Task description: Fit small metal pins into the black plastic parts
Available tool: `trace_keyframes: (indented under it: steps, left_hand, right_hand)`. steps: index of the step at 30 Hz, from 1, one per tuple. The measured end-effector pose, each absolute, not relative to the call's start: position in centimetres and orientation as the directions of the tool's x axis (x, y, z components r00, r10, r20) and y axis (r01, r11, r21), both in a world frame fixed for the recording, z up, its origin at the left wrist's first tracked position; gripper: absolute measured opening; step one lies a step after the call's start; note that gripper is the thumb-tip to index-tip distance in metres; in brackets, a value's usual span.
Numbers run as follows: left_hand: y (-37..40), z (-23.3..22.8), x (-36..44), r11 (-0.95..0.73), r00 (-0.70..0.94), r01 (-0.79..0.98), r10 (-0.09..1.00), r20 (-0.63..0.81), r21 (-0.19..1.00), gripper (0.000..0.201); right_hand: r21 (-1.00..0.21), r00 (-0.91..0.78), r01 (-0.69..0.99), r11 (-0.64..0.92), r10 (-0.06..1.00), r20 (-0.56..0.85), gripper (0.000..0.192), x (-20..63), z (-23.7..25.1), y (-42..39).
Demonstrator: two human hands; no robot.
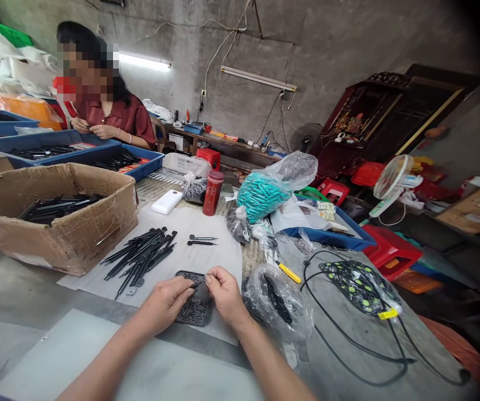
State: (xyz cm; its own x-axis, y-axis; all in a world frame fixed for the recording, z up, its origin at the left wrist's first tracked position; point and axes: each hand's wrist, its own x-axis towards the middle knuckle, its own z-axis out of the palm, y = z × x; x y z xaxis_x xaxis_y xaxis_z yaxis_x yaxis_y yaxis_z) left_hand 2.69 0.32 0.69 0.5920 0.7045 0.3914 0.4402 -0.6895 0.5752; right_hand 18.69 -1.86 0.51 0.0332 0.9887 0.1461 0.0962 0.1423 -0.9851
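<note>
My left hand (168,298) and my right hand (226,295) are both closed in a pinch, fingertips close together. Between them is a small, thin dark piece (199,283); its exact kind is too small to make out. Directly below sits a black tray (210,317) with many short metal pins (194,313) in it. On the white sheet (219,259), two slim black tools with flat heads and thin metal tips (202,243) lie apart. Left of them is a loose pile of black tools of similar shape (142,256).
A cardboard box (102,228) holding black pieces stands at left, blue trays (148,167) behind it. An open plastic bag (302,312), a yellow-handled tool (289,273) and black cable (348,320) lie at right. A red bottle (213,193) stands ahead. A co-worker (117,120) sits across.
</note>
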Motion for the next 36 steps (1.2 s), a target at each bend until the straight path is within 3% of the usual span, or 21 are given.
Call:
trace_keyframes:
  steps: [5,11,15,18,21,36]
  left_hand:
    - [0.0,0.8,2.8,-0.682,0.584,0.458,0.714,0.386,0.57,0.024]
    - [1.1,3.1,2.9,-0.61,0.588,0.562,0.77,0.249,0.559,0.026]
    - [4.5,4.2,3.8,-0.633,0.599,0.659,0.769,0.226,0.407,0.029]
    - [7.1,3.8,5.1,-0.663,0.639,0.712,0.748,0.179,0.229,0.028]
    - [8.9,2.9,6.6,-0.691,0.675,0.712,0.723,0.149,0.127,0.026]
    - [8.5,2.3,7.7,-0.639,0.629,0.769,0.758,0.17,0.0,0.023]
  right_hand:
    - [-0.982,0.059,0.113,0.149,0.986,0.156,0.02,18.2,0.5,-2.0]
    - [-0.99,0.183,0.036,0.137,0.973,0.141,0.028,18.3,-0.2,-1.6]
    - [-0.989,0.283,0.024,0.147,0.948,0.148,0.028,18.5,-0.9,-1.3]
    - [-0.985,0.282,0.059,0.162,0.944,0.172,0.028,18.4,-1.1,-1.4]
    - [-0.978,0.253,0.109,0.175,0.947,0.198,0.028,18.2,-1.0,-1.6]
    - [-0.969,0.231,0.165,0.183,0.948,0.219,0.028,18.4,-1.2,-1.9]
